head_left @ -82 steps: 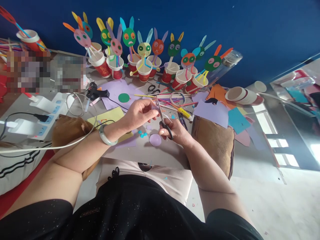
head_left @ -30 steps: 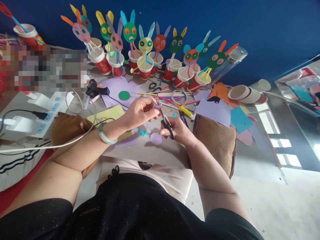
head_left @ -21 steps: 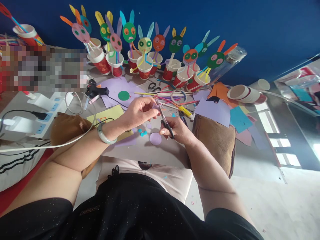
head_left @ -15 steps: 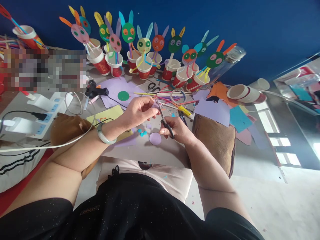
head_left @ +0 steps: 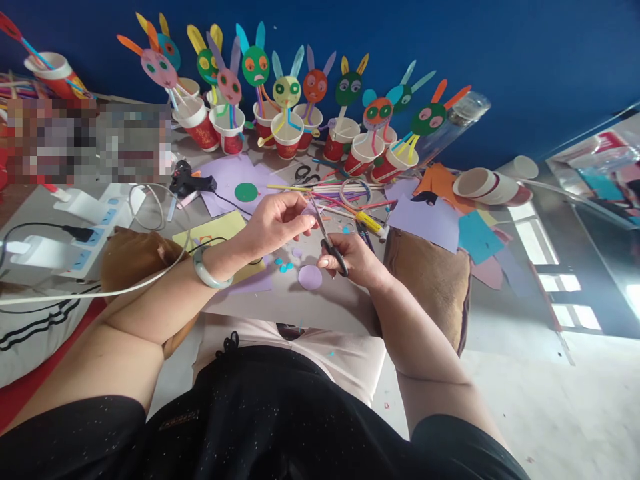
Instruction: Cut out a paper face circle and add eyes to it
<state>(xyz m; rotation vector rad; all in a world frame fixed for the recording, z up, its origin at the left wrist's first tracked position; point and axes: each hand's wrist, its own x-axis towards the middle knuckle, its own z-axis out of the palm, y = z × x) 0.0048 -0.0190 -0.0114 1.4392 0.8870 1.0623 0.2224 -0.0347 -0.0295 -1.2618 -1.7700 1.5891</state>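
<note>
My right hand (head_left: pixel 353 259) is closed around the black handles of a pair of scissors (head_left: pixel 327 237), whose blades point up and away. Between the thumb and fingers of my left hand (head_left: pixel 285 219) is a small piece of purple paper (head_left: pixel 311 209), right by the blades. My fingers cover most of that piece. Below the scissors a purple paper circle (head_left: pixel 310 277) lies on the table. Small blue paper bits (head_left: pixel 284 267) and a smaller purple disc (head_left: pixel 297 253) lie just left of it.
Red-and-white paper cups (head_left: pixel 287 137) with paper rabbit figures line the back. A hot glue gun (head_left: pixel 193 180) and a green circle (head_left: pixel 246 192) lie left. Coloured sticks, a yellow tube (head_left: pixel 369 222) and another pair of scissors (head_left: pixel 306 175) are behind my hands. Brown cushions (head_left: pixel 427 287) flank the table.
Both hands stay almost where they were, still holding the scissors and purple paper. Slightly more of the purple piece shows at the left fingertips.
</note>
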